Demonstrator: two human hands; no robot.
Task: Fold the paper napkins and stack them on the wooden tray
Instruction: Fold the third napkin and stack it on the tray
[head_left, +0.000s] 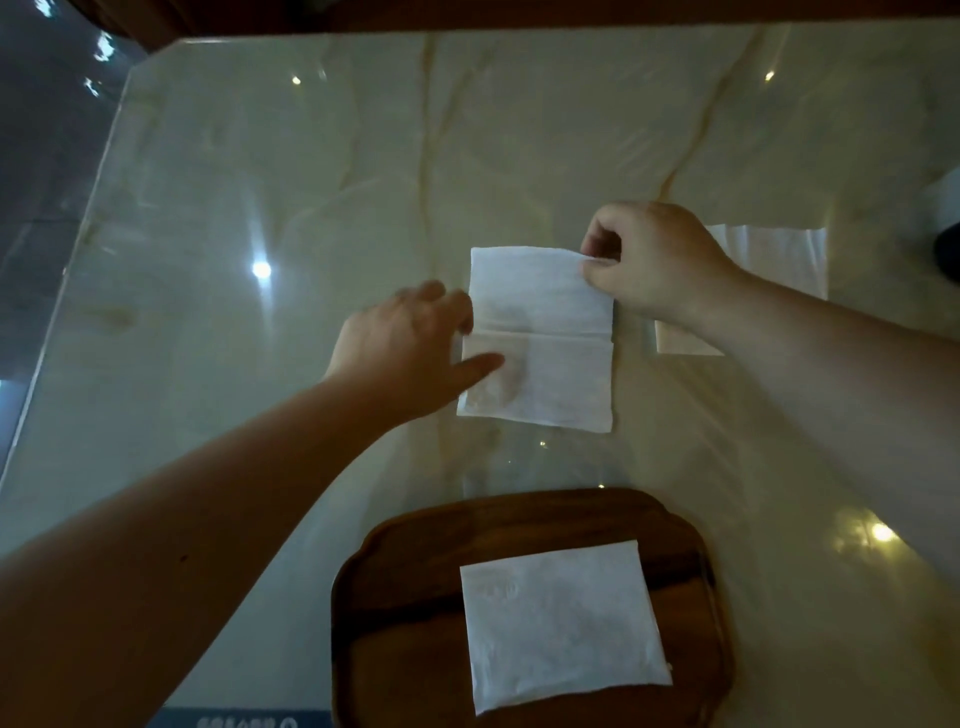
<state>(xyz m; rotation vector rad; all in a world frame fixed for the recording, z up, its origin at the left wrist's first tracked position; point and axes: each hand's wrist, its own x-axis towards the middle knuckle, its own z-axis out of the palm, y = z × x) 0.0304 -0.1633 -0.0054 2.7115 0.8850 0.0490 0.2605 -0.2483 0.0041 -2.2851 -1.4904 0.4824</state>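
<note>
A white paper napkin (540, 338) lies on the marble table, its far half raised and bent over a crease across its middle. My right hand (649, 260) pinches the napkin's far right corner between thumb and fingers. My left hand (410, 348) rests on the napkin's left edge with fingers spread, the thumb pressing on the near half. Close to me sits a dark wooden tray (405, 597) with one folded napkin (561, 623) lying flat on it. More unfolded napkins (769, 260) lie to the right, partly hidden behind my right wrist.
The glossy marble table (311, 182) stretches far ahead and to the left, its left edge running diagonally. A dark object (948, 249) sits at the right border. A blue printed item (244, 719) peeks out at the bottom edge, left of the tray.
</note>
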